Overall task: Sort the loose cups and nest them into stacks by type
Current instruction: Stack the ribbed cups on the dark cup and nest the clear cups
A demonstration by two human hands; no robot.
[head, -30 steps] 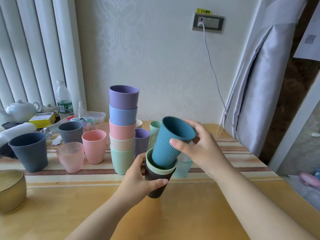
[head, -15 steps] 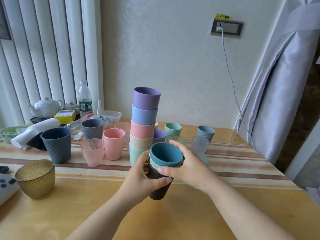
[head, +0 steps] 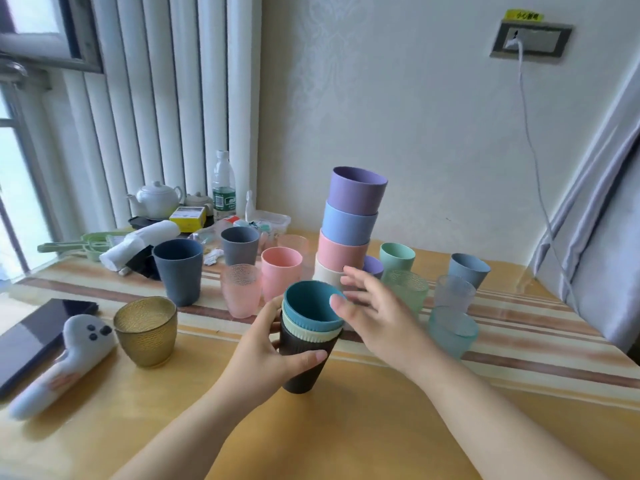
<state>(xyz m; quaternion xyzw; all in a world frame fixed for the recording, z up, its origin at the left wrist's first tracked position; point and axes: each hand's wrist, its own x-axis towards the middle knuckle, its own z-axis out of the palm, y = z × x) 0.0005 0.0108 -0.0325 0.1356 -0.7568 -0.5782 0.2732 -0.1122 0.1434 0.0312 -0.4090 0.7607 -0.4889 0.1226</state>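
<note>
My left hand (head: pixel 268 355) grips a nested stack of ribbed cups (head: pixel 306 355): dark brown outside, pale green inside it, teal (head: pixel 311 303) innermost. My right hand (head: pixel 377 313) hovers just right of the teal rim with fingers spread, holding nothing. Behind stands a tall stack of smooth cups (head: pixel 349 226), purple on top, then blue, pink and cream. Loose cups surround it: dark blue ribbed (head: pixel 178 271), grey ribbed (head: pixel 239 245), pink ribbed (head: pixel 281 273), pink glass (head: pixel 240 294), green ribbed (head: pixel 397 256), blue-grey ribbed (head: pixel 469 270).
An amber glass bowl (head: pixel 145 329), a white plush toy (head: pixel 65 362) and a dark tablet (head: pixel 31 337) lie at the left. Textured glasses, green (head: pixel 407 289), clear (head: pixel 453 292) and teal (head: pixel 452 330), stand at the right. A teapot (head: pixel 157 199), bottle (head: pixel 223 187) and clutter fill the back left.
The teal cup has gone fully down into the stack in my left hand. My right hand has let it go and opened, lifting slightly to the right. The view has swung left.
</note>
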